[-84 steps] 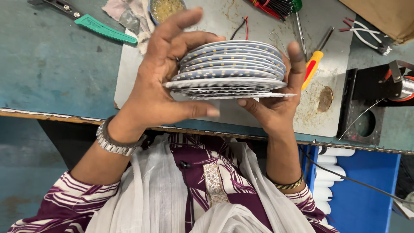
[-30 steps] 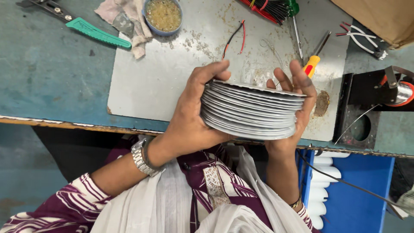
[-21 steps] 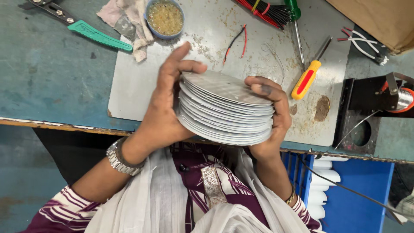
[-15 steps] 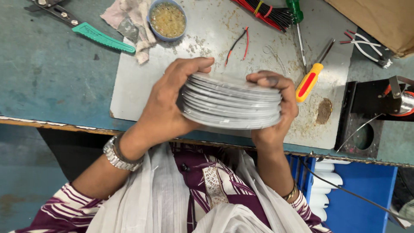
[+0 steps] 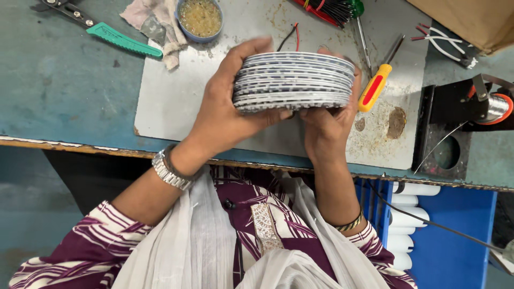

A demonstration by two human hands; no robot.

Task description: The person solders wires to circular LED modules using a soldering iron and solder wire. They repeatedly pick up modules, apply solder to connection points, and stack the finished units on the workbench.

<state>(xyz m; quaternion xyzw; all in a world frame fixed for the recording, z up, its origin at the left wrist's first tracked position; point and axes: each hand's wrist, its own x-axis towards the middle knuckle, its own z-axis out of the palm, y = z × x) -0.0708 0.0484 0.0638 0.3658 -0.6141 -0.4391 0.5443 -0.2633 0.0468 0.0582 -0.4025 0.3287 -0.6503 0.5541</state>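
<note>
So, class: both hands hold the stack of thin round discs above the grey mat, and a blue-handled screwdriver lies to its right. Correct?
Not quite. The head view shows the screwdriver has a yellow and red handle. The rest stands: left hand and right hand hold the stack of discs above the grey mat.

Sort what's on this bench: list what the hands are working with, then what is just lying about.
In hand:
- stack of round discs, held above the metal sheet
- left hand gripping its left side
- right hand supporting it from below

Lying about:
- green-handled pliers
- rag
- small bowl
- yellow-and-red screwdriver
- solder spool
</note>
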